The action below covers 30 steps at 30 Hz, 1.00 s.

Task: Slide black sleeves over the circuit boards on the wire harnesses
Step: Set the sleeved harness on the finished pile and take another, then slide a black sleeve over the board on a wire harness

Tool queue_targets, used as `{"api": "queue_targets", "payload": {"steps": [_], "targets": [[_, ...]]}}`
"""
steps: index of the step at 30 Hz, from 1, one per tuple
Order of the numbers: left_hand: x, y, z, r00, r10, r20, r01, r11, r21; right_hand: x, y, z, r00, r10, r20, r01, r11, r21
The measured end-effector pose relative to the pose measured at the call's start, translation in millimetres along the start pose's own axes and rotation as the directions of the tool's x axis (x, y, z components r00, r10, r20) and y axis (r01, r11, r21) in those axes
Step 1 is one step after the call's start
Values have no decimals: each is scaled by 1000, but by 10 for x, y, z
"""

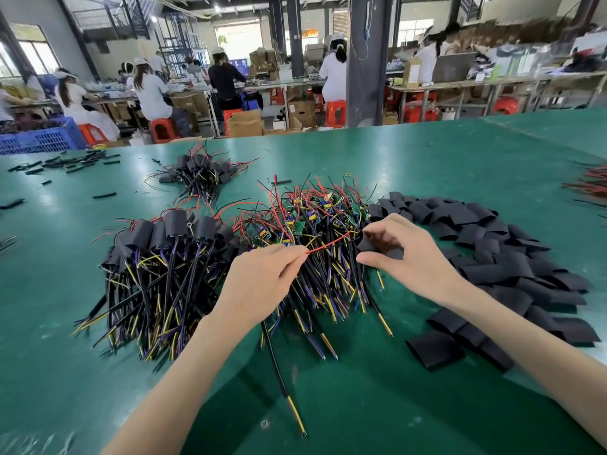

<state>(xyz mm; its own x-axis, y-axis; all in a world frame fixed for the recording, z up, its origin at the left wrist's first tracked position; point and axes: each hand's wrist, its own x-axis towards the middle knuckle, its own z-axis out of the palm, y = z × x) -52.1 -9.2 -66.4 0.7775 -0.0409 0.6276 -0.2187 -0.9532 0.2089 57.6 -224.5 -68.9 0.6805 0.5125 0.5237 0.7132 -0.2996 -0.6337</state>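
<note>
Green table matting (361,405) fills the foreground; beyond it, a workshop with seated workers (151,90) on red stools (335,113) at long benches. Left hand (262,284) pinches a red wire (328,246) between thumb and forefinger; right hand (404,254) grips a black sleeve (366,244) at the wire's far end; bare circuit-board harnesses (315,224) lie beneath, sleeved harnesses (164,244) to their left, loose sleeves (492,251) to their right.

On the table (427,159): centre, a pile of bare harnesses (322,221); left of it, adjoining, a pile of sleeved harnesses (164,257); behind these, apart, a smaller sleeved bundle (200,169); right, a heap of loose sleeves (492,244) adjoining the centre pile; far left, scattered tube pieces (78,160).
</note>
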Motion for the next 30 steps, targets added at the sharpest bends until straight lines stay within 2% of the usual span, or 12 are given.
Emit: {"api": "queue_targets", "payload": {"steps": [8,18,20,21,23,25,28,30], "targets": [[7,45,-16,987,124,-106,-113,989,97,11,-11,-5,998,-46,-48,45,999,-22],[-9,-9,37,975,210,-78,-203,975,90,7,-23,-43,997,-67,-33,66,997,-32],[-11,-7,35,974,213,-75,-207,975,86,1,-47,-49,993,-121,0,121,986,-112],[-14,6,33,974,216,-73,-210,975,75,-10,-54,-46,984,-175,17,175,963,-206],[-22,49,33,973,219,-69,-217,976,36,-39,-79,-27,955,-293,56,288,861,-420],[-29,125,47,980,196,-39,-197,980,-24,-69,-151,-1,920,-378,102,369,751,-548],[-73,278,103,995,67,72,-46,964,-260,-135,-287,115,871,-453,190,469,652,-596],[-116,368,158,993,-1,116,56,882,-468,-186,-340,194,859,-462,219,497,655,-569]]}}
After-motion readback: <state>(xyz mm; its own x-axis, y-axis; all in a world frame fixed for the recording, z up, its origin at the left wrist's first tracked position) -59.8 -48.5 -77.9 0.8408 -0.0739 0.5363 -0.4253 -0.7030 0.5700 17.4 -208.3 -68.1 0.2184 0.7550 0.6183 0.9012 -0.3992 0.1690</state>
